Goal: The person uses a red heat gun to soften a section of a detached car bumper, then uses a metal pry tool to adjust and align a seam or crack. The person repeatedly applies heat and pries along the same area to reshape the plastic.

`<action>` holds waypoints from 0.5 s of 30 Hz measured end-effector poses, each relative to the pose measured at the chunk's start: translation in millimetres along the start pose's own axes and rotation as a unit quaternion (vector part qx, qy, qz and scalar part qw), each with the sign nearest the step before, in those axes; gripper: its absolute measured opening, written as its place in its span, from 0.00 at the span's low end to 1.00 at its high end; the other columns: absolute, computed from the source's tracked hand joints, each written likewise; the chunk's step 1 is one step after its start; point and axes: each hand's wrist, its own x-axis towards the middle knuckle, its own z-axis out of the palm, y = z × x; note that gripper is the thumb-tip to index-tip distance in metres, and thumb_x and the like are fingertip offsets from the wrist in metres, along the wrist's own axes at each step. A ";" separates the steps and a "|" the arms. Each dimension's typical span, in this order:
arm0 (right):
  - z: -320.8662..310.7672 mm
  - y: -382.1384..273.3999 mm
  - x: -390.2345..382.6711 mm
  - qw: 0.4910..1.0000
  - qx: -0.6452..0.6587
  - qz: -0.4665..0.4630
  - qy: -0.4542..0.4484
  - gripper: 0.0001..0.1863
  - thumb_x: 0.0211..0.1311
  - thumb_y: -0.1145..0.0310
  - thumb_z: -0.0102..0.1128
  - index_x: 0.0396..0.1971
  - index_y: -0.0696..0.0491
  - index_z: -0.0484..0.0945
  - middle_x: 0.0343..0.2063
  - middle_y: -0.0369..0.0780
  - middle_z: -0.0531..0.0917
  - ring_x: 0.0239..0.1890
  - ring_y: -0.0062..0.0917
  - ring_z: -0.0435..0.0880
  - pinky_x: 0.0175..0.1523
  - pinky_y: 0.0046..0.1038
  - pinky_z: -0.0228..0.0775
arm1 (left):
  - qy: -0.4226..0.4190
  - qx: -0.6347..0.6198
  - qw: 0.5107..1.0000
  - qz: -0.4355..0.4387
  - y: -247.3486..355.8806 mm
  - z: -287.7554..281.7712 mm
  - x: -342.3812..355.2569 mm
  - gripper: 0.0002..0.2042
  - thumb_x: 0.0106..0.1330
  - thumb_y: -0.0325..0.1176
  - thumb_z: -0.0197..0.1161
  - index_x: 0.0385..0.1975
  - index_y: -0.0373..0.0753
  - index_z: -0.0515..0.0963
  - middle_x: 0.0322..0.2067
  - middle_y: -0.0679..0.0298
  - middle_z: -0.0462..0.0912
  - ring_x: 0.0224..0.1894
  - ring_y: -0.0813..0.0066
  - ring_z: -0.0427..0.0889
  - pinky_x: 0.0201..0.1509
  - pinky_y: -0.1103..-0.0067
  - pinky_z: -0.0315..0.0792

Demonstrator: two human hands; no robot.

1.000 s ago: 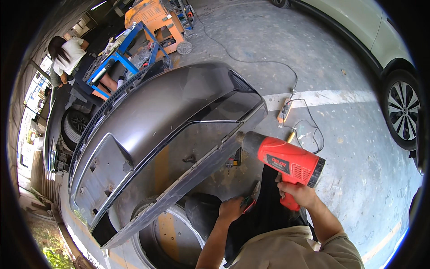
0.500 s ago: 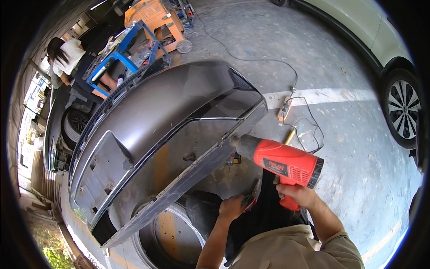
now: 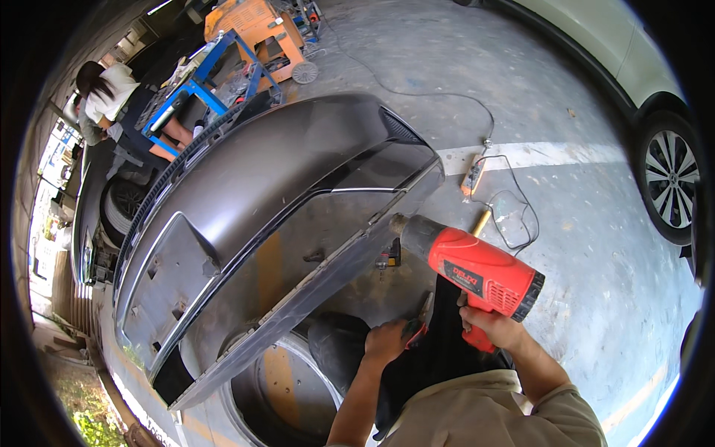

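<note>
Two hands at a bumper's lower edge

Two hands work below the grey bumper (image 3: 246, 194), which lies tilted across the middle of the view, its long lower edge running from 8 o'clock up toward 2 o'clock. The right hand (image 3: 491, 324) is clenched round the handle of a red heat gun (image 3: 477, 268); the grip is mostly hidden by the fingers. The gun sits at about 4 o'clock from the centre, and its dark nozzle points toward 10 o'clock, ending just beside the bumper's lower edge; whether it touches cannot be told. The left hand (image 3: 387, 339) is at 6 o'clock, curled shut on a small tool (image 3: 417, 320) with a red grip and a thin dark blade that points up toward the gun. The blade tip is near the bumper edge but apart from it.

Under the bumper lies a tyre (image 3: 283, 380), at 7 o'clock. A power strip (image 3: 472, 176) with its cable rests on the concrete at 2 o'clock. A white car (image 3: 655, 112) stands at 3 o'clock, well apart. Another person (image 3: 104, 97) crouches by a blue stand (image 3: 201, 82) at 10 o'clock.
</note>
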 end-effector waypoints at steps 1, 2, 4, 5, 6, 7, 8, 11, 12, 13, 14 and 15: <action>-2.1 2.0 -3.4 1.000 0.007 -0.001 0.000 0.09 0.63 0.80 0.64 0.42 0.56 0.77 0.29 0.35 0.80 0.28 0.18 0.81 0.34 0.24 0.76 | 0.000 -0.005 1.000 0.002 2.5 -3.2 -0.7 0.16 0.67 0.44 0.61 0.49 0.44 0.80 0.43 0.57 0.85 0.47 0.54 0.85 0.47 0.62 0.79; 0.7 4.8 -9.1 0.999 -0.031 0.001 0.008 0.08 0.64 0.79 0.64 0.41 0.56 0.77 0.30 0.34 0.80 0.29 0.17 0.82 0.34 0.24 0.76 | -0.013 -0.007 1.000 -0.004 4.7 -5.1 0.1 0.16 0.67 0.45 0.62 0.49 0.43 0.80 0.44 0.57 0.85 0.47 0.54 0.85 0.48 0.62 0.79; 2.8 12.0 -20.7 0.975 -0.200 -0.095 -0.020 0.14 0.63 0.74 0.66 0.48 0.56 0.79 0.39 0.39 0.84 0.40 0.31 0.85 0.48 0.34 0.77 | -0.037 -0.006 0.999 -0.011 9.0 -10.2 3.5 0.17 0.67 0.46 0.62 0.50 0.43 0.80 0.45 0.56 0.85 0.47 0.54 0.85 0.49 0.62 0.79; 6.6 17.0 -22.3 0.945 -0.276 -0.173 -0.033 0.16 0.62 0.72 0.67 0.50 0.55 0.79 0.42 0.40 0.84 0.44 0.35 0.84 0.52 0.37 0.75 | -0.031 -0.004 0.999 -0.012 11.7 -13.4 4.1 0.16 0.67 0.45 0.62 0.49 0.43 0.79 0.44 0.56 0.86 0.46 0.54 0.85 0.48 0.62 0.79; 10.3 21.8 -23.2 0.903 -0.346 -0.253 -0.034 0.19 0.61 0.71 0.68 0.53 0.55 0.79 0.46 0.42 0.84 0.49 0.39 0.83 0.57 0.39 0.74 | -0.025 -0.003 1.000 -0.013 13.7 -15.3 1.5 0.15 0.67 0.45 0.62 0.47 0.44 0.79 0.42 0.57 0.86 0.45 0.54 0.85 0.47 0.61 0.79; 11.5 36.5 -20.4 0.884 -0.358 -0.297 -0.043 0.21 0.61 0.70 0.69 0.54 0.54 0.79 0.48 0.43 0.83 0.52 0.42 0.81 0.60 0.41 0.71 | -0.018 -0.001 1.000 -0.017 13.1 -15.4 -2.1 0.14 0.67 0.45 0.62 0.46 0.44 0.79 0.41 0.57 0.86 0.44 0.55 0.86 0.46 0.61 0.79; 13.5 44.6 -17.4 0.889 -0.342 -0.299 -0.057 0.20 0.61 0.69 0.68 0.54 0.54 0.80 0.49 0.43 0.83 0.53 0.40 0.82 0.59 0.40 0.72 | -0.006 0.012 1.000 -0.001 12.4 -13.1 -1.7 0.15 0.67 0.45 0.62 0.47 0.44 0.79 0.41 0.57 0.86 0.45 0.55 0.86 0.46 0.61 0.79; 15.5 62.1 -10.6 0.905 -0.325 -0.269 -0.049 0.20 0.62 0.68 0.68 0.54 0.53 0.80 0.51 0.43 0.83 0.54 0.40 0.81 0.60 0.40 0.72 | -0.034 0.026 0.999 -0.017 16.9 -17.1 -1.0 0.16 0.67 0.46 0.62 0.48 0.44 0.79 0.42 0.56 0.86 0.45 0.55 0.86 0.46 0.61 0.79; 13.2 65.0 -11.0 0.941 -0.260 -0.206 -0.069 0.21 0.62 0.68 0.68 0.56 0.52 0.79 0.54 0.43 0.81 0.57 0.42 0.79 0.63 0.42 0.69 | -0.040 0.031 0.999 -0.016 16.6 -16.8 -0.6 0.16 0.67 0.46 0.62 0.48 0.44 0.79 0.42 0.56 0.86 0.45 0.54 0.86 0.46 0.61 0.79; 12.2 67.7 -10.8 0.928 -0.285 -0.230 -0.070 0.22 0.62 0.68 0.68 0.56 0.52 0.79 0.55 0.43 0.81 0.58 0.42 0.78 0.65 0.42 0.68 | -0.043 0.035 0.998 -0.015 15.9 -16.8 0.3 0.16 0.67 0.46 0.62 0.48 0.44 0.79 0.43 0.56 0.86 0.45 0.54 0.86 0.46 0.61 0.79; 11.7 72.4 -11.0 0.913 -0.310 -0.254 -0.070 0.22 0.62 0.67 0.68 0.56 0.52 0.79 0.55 0.43 0.80 0.59 0.43 0.78 0.66 0.43 0.67 | -0.046 0.040 0.998 -0.014 15.0 -16.0 0.9 0.17 0.67 0.46 0.62 0.49 0.43 0.79 0.43 0.55 0.86 0.46 0.54 0.86 0.46 0.61 0.79; 11.2 77.7 -11.6 0.898 -0.334 -0.277 -0.071 0.22 0.62 0.67 0.67 0.57 0.51 0.79 0.56 0.43 0.80 0.60 0.43 0.77 0.67 0.43 0.66 | -0.034 0.045 0.998 -0.008 11.3 -10.8 0.7 0.17 0.67 0.46 0.62 0.49 0.43 0.79 0.43 0.55 0.86 0.46 0.54 0.86 0.46 0.61 0.79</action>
